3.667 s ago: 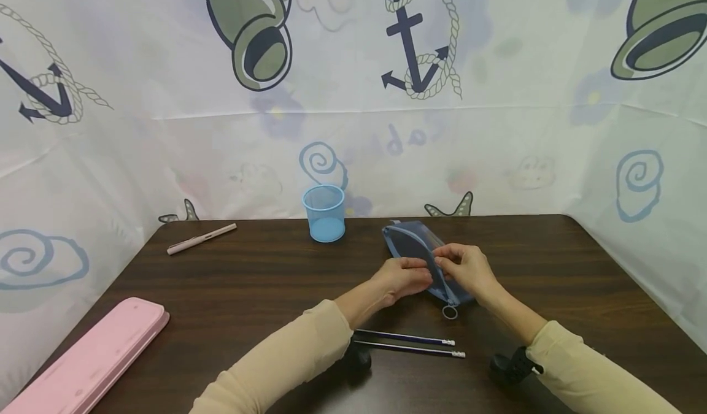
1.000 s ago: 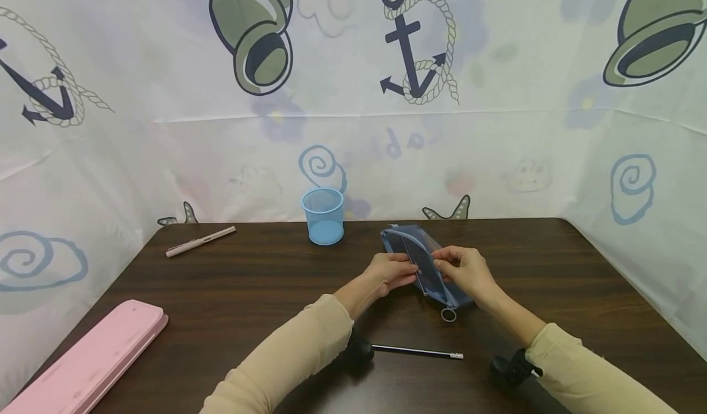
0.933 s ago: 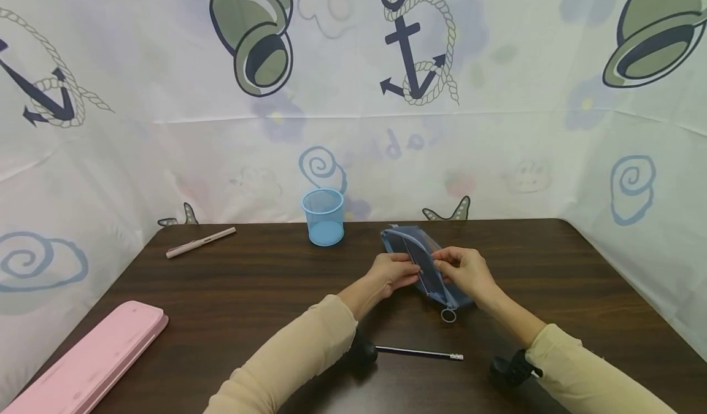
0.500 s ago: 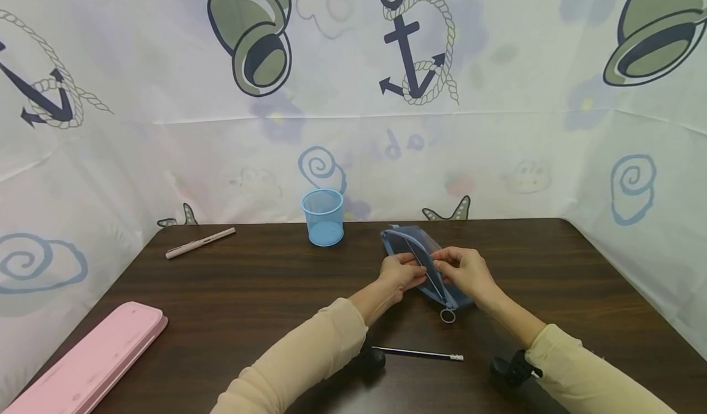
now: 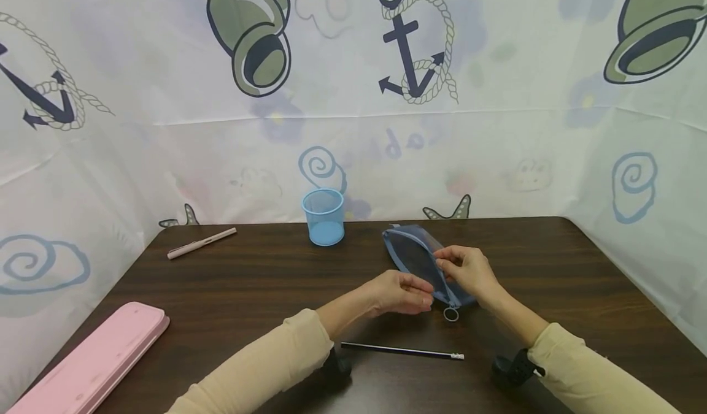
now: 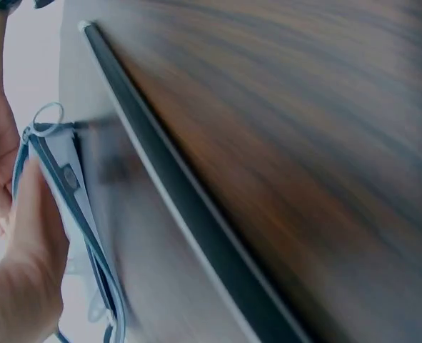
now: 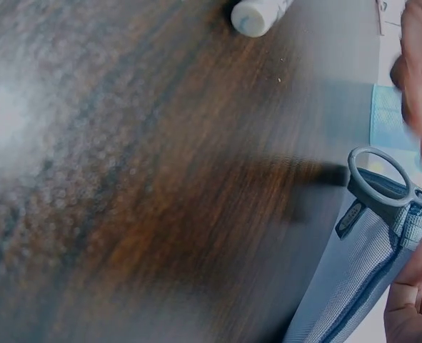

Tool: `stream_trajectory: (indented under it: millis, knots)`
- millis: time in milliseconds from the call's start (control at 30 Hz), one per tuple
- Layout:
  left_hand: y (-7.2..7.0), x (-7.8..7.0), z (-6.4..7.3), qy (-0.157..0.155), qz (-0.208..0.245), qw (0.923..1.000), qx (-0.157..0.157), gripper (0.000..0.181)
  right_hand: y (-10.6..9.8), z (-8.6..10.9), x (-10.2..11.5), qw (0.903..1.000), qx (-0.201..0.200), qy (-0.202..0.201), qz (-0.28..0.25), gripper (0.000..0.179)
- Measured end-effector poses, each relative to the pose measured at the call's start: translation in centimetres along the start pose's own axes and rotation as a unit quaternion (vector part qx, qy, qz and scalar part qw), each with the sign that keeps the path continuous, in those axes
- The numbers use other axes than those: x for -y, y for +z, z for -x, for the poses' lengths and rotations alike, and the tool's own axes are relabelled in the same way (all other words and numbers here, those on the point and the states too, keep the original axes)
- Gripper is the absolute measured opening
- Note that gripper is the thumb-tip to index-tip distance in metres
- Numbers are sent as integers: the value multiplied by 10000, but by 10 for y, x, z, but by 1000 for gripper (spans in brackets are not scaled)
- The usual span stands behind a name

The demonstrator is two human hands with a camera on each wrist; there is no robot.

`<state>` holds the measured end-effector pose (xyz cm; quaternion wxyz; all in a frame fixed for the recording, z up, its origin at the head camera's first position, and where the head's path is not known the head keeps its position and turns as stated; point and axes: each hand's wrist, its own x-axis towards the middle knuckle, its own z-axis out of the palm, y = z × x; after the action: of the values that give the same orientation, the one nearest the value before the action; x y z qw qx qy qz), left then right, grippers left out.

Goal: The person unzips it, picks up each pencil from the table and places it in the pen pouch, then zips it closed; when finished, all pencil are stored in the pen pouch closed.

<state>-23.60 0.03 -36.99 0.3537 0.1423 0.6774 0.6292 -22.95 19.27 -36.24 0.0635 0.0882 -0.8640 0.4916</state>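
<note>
A blue mesh zip pouch (image 5: 411, 256) with a ring zip pull (image 5: 450, 314) lies right of centre, its mouth gaping. My right hand (image 5: 469, 273) pinches the pouch's right edge between thumb and fingers. At the near end of the mouth is my left hand (image 5: 399, 292), fingers loosely bent and holding nothing. One dark pencil (image 5: 403, 350) with a white eraser end lies on the table in front of the pouch. It crosses the left wrist view as a long dark pencil shaft (image 6: 175, 179). In the right wrist view its eraser end (image 7: 255, 17) shows at the top.
A light blue mesh cup (image 5: 324, 224) stands at the back of the dark wood table (image 5: 265, 279). A pale pen (image 5: 202, 243) lies at the back left. A long pink case (image 5: 105, 352) rests at the front left. Patterned white cloth (image 5: 331, 113) encloses the table.
Two pencils lay in front earlier; one remains there. My left hand was at the pouch mouth with a thin pencil, then drew back toward me without it. My right hand kept its grip.
</note>
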Motion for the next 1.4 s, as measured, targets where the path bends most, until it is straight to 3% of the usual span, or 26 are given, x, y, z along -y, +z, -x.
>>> stream_trajectory:
  millis: [100,167,367,633,767,1100,1400]
  knots:
    - [-10,4,15,-161,-662,9953,681,29,0,0,1,10000,7,14,-22,18]
    - [-16,7,23,-229,-973,9904,960,27,0,0,1,10000,10,27,-19,18]
    - [-27,15,41,-109,-1687,9763,1352,26,0,0,2,10000,20,44,2,18]
    - [-26,20,49,62,-1819,9734,1394,28,0,1,1,10000,25,70,-4,18]
    - [-26,22,49,249,-2095,9672,1418,28,1,1,0,10000,30,93,-12,19]
    - [-26,22,48,705,-2918,9444,1341,26,0,0,0,9999,29,163,43,17]
    - [-21,21,51,1195,-3794,9109,1093,21,0,0,0,9999,32,125,25,17]
